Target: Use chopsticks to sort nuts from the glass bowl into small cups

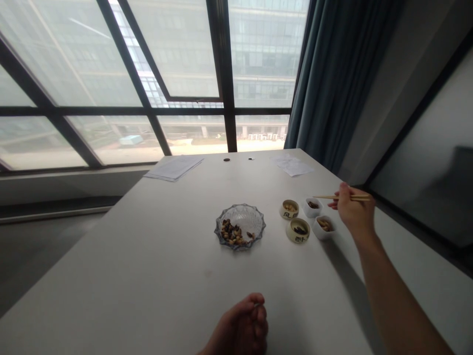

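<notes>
Right hand [355, 211]: I pinch chopsticks [360, 198], tips pointing left by the far white cup [313, 212]; contact unclear. The near white cup [325, 234] and two printed cups [298, 238] stand left of this hand. Farther left on the tabletop [148, 276], a glass bowl [246, 214] holds dark and pale pieces [232, 232]. Left hand [248, 320]: near side, fingers curled together.

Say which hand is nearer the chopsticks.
Right. The right hand holds the chopsticks; the left hand is apart from them, on the near side of the glass bowl.
</notes>
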The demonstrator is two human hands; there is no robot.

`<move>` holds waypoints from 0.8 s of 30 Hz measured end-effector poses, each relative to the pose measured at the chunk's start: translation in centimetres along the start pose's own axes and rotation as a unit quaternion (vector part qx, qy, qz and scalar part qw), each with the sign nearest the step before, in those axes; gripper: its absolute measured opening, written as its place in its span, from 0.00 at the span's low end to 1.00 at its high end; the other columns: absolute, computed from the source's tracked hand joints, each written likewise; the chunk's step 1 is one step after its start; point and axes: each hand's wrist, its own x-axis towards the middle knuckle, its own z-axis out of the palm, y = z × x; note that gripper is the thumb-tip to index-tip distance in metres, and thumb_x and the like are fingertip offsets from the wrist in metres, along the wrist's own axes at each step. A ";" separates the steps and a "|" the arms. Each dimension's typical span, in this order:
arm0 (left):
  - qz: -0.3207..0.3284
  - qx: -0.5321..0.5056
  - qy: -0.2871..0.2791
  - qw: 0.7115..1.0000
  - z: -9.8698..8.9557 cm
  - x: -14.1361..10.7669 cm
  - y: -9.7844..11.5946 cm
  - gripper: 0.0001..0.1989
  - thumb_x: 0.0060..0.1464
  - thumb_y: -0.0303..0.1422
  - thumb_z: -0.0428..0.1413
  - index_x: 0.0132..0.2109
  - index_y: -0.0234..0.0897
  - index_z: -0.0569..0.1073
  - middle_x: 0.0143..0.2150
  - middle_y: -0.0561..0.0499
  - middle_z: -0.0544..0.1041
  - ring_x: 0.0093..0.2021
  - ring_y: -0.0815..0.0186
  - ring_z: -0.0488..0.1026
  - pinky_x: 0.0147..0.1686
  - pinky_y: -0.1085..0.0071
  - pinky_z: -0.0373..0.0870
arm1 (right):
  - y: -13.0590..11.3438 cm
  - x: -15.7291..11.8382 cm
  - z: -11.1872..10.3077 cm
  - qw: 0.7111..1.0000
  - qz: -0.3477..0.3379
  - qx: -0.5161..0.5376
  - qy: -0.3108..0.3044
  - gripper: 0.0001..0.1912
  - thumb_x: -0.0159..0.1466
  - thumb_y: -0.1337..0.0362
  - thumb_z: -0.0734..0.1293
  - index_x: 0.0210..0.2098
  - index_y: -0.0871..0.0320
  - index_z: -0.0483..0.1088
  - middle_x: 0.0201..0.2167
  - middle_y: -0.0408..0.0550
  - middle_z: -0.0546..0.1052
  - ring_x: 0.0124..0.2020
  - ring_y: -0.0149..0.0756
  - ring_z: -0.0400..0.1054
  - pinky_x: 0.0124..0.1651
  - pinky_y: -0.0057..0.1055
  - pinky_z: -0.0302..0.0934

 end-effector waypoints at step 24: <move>-0.010 -0.010 0.008 1.000 0.4 0.0 -0.1 0.08 0.55 0.29 0.64 0.42 0.38 0.77 0.34 0.53 0.79 0.32 0.70 0.76 0.30 0.74 0.60 | -6.1 -11.5 6.4 0.897 -0.012 0.167 -0.408 0.26 0.70 0.44 0.61 0.30 0.58 0.76 0.19 0.45 0.78 0.19 0.32 0.71 0.24 0.25 0.64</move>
